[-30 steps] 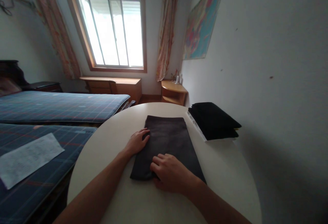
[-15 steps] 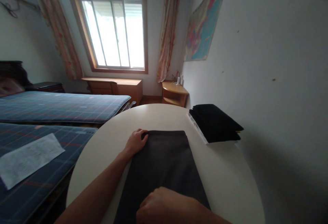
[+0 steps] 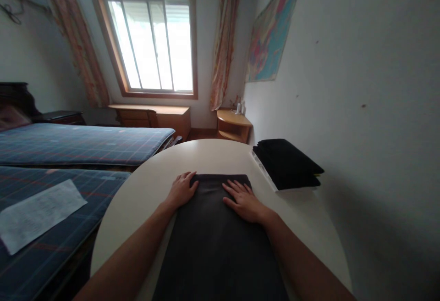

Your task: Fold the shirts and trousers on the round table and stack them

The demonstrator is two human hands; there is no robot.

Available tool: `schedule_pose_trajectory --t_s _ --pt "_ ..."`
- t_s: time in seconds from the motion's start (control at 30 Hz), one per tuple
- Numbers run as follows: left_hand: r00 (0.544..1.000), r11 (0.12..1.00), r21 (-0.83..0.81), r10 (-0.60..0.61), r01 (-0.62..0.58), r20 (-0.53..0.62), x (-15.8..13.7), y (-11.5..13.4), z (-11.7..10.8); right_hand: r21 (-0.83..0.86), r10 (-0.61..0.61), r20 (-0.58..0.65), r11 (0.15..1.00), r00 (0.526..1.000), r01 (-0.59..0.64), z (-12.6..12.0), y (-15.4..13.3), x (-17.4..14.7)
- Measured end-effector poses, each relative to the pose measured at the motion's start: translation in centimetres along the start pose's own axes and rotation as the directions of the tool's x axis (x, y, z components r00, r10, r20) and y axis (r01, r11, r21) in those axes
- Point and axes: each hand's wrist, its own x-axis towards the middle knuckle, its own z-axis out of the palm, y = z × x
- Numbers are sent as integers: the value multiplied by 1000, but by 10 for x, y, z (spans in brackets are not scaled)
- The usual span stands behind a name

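A long dark grey folded cloth (image 3: 220, 241), perhaps a garment, lies flat on the round white table (image 3: 137, 209) and runs off the bottom of the view. My left hand (image 3: 181, 190) rests at its far left corner, fingers apart, with the thumb on the cloth's edge. Spread flat on the cloth near its far right corner is my right hand (image 3: 244, 201). Slight creases show in the cloth between the two hands. Neither hand grips anything.
At the table's right side, a stack of folded black cloth (image 3: 285, 161) sits on a white base by the wall. Left of the table are plaid mattresses (image 3: 85, 145), one with a paper sheet (image 3: 41, 214) on it. A wooden corner shelf (image 3: 233, 119) and desk (image 3: 172, 115) stand beyond.
My right hand has moved forward from the near part of the cloth to its far right end and opened from a curled shape. My left hand stays at the far left corner.
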Motion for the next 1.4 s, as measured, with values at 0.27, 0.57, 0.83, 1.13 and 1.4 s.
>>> schedule_pose_trajectory --t_s 0.27,0.57,0.83,1.13,1.4 --pt "992 992 -43 -114 117 50 1 -4 -18 -11 273 -246 959 930 -284 5 56 17" --pt "970 978 -11 -203 206 135 3 -7 -26 79 339 -422 938 841 -339 -1 77 23" --pt "968 965 -118 -218 233 129 1 -6 -29 454 386 -376 869 843 -195 -11 72 16" --pt "928 848 -384 -304 366 214 1 6 -40 755 478 -258 642 840 -134 -36 56 5" --pt "830 532 -637 -379 557 410 -3 18 -55 861 448 -78 480 891 -166 -44 45 -10"
